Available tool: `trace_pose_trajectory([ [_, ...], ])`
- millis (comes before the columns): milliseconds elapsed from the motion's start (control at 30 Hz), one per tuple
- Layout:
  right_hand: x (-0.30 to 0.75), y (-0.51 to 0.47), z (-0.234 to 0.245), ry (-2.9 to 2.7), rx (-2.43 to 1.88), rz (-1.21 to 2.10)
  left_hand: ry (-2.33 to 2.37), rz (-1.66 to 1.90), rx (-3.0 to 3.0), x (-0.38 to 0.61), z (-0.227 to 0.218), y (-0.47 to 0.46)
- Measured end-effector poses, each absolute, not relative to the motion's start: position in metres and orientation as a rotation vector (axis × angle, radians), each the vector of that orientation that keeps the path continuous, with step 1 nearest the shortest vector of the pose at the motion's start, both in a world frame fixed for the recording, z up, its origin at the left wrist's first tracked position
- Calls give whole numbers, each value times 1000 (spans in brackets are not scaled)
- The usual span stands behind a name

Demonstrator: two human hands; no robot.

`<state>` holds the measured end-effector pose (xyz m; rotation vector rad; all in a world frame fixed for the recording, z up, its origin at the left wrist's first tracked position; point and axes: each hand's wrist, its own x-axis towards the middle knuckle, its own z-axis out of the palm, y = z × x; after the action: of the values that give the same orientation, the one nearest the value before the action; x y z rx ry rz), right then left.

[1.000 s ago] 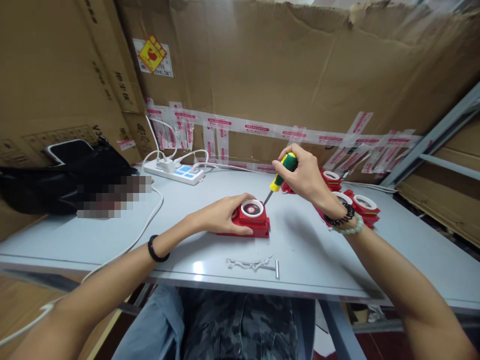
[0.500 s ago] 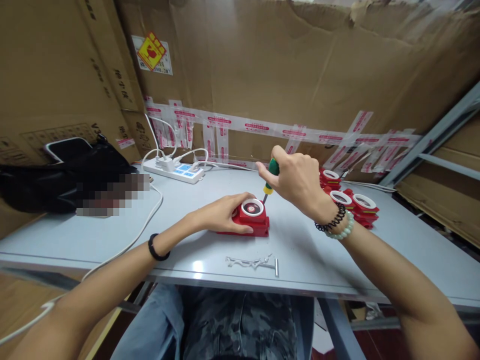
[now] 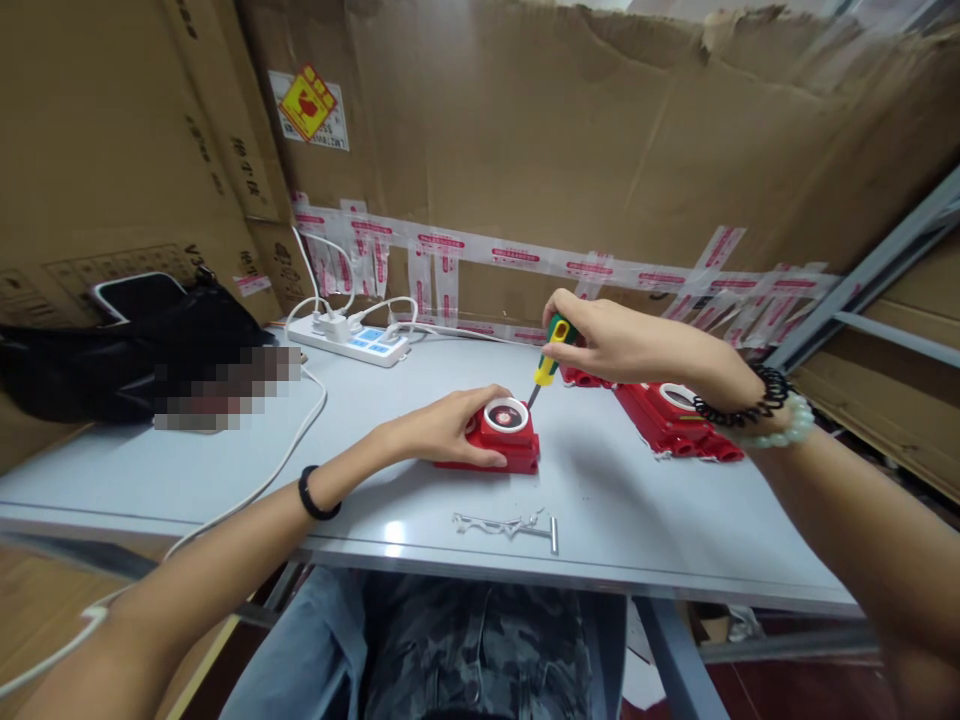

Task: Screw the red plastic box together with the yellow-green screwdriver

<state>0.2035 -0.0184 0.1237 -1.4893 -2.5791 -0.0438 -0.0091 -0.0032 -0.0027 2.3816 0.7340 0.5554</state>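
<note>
A red plastic housing (image 3: 510, 452) with a white ring around a dark round window lies on the table in front of me. My left hand (image 3: 457, 430) is wrapped round its left side, the thumb along the near face. In my right hand (image 3: 600, 340) is a screwdriver (image 3: 547, 368) with a green and yellow handle, held tilted. Its tip meets the right rear corner of the housing; the exact contact point is too small to make out. Closer to the table's front edge lies a T-shaped metal tool (image 3: 553, 535) beside some whitish shreds.
More red housings (image 3: 660, 425) stand on the right, partly behind my right arm. A white power strip (image 3: 349, 340) with plugs and cables is at the back left. A black bag (image 3: 135, 350) with a phone (image 3: 141, 296) sits far left. Cardboard (image 3: 510, 130) walls the back.
My right hand has turned and swung to the right, so the screwdriver handle leans further right. Its tip stays at the same corner. My left hand and the housing have not moved.
</note>
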Motion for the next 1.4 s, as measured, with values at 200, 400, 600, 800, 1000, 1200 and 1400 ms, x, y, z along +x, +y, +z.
trace_pose_trajectory([
  [200, 198, -14, 118, -2471, -1495, -260, 725, 571, 2373, -8, -3, -3],
  [400, 193, -20, 122, -2573, -1409, -101, 720, 567, 2372, -9, -3, -3],
  [600, 188, -18, 116, -2324, -1680, -472, 713, 577, 2388, -10, -3, -3],
  [800, 198, -24, 125, -2717, -1275, -83, 731, 560, 2410, -10, -4, -3],
  [1000, 190, -25, 120, -2480, -1619, -491, 745, 550, 2413, -9, -4, -2],
  [1200, 189, -26, 127, -2629, -1526, -170, 726, 554, 2395, -9, -4, -2],
  [1400, 186, -30, 126, -2475, -1725, -433, 735, 562, 2403, -9, -3, -3],
])
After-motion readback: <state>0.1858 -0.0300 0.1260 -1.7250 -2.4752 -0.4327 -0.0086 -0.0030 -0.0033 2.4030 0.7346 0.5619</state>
